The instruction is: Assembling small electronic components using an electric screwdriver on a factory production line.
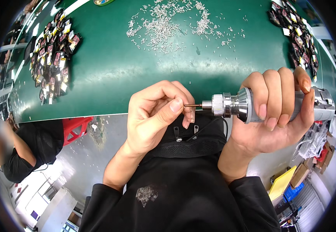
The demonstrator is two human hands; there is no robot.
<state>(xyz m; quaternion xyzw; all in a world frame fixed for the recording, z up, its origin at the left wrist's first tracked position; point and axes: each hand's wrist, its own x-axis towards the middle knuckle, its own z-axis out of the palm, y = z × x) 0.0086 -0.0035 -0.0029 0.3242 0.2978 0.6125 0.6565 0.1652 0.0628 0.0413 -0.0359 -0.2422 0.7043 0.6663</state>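
An electric screwdriver (223,105) with a grey body and a silver front collar lies level across the view, its thin copper-coloured bit (193,105) pointing left. My right hand (278,104) is wrapped round its body, fingers over the top. At the bit's tip, the thumb and forefinger of my left hand (156,112) are pinched together. Whatever sits between those fingertips is hidden. Both hands are held above my lap, by the near edge of the green table (110,85). Farther back on the tabletop lie many small silver screws (162,29), loosely scattered.
Heaps of small black parts with white and yellow labels lie at the left (55,58) and right (299,38) of the table. A black pouch (191,141) is at my waist. Another person (32,147) sits at the left near a red stool (75,129).
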